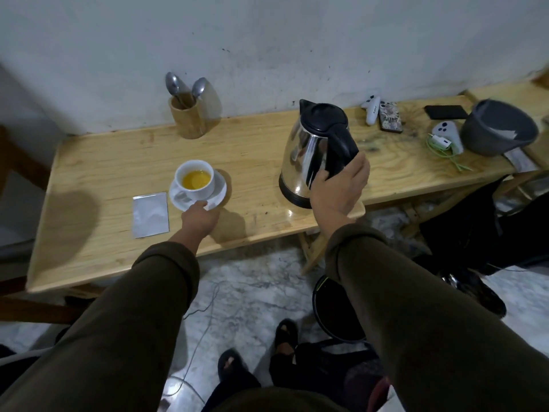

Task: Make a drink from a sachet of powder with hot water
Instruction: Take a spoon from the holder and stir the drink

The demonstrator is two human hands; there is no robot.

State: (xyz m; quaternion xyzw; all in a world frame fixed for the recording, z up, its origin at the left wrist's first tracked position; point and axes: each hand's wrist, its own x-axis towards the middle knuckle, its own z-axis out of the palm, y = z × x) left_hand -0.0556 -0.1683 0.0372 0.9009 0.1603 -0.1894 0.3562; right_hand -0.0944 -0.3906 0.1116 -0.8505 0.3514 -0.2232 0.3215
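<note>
A white cup holding yellow-orange liquid stands on a white saucer on the wooden table. My left hand grips the saucer's near rim. A silver sachet lies flat just left of the saucer. To the right stands a steel kettle with a black lid and handle, its base resting on the table near the front edge. My right hand is wrapped around the lower part of the kettle's handle.
A wooden holder with two spoons stands at the back by the wall. At the right end lie a white controller, two phones, a charger with green cable and a grey bucket. A black bin sits on the floor.
</note>
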